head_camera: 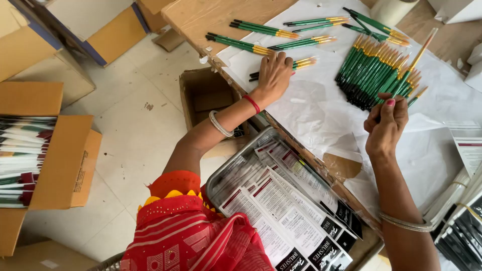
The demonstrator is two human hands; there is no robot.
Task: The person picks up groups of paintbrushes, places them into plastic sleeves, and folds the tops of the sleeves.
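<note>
Your right hand [385, 123] grips one green-handled paintbrush [412, 65], fingers pinched shut round its dark lower end. The brush stands tilted, its long axis running up and away to the right, with the pale bristle tip far from you. It rises just over the big heap of brushes [374, 73], which lies directly beyond that hand, handles fanned toward you and gold ferrules away.

Your left hand [273, 75] rests palm down, fingers spread flat, on a small pair of brushes [301, 63] lying crosswise on the white paper [311, 105] that covers the bench [201, 17]. More little groups of brushes [241, 44] lie beyond it, all pointing rightward.

The handles look smooth and lacquered, slim and round. A metal tray [221, 173] of flat printed sleeves sits near your body, between your arms.
</note>
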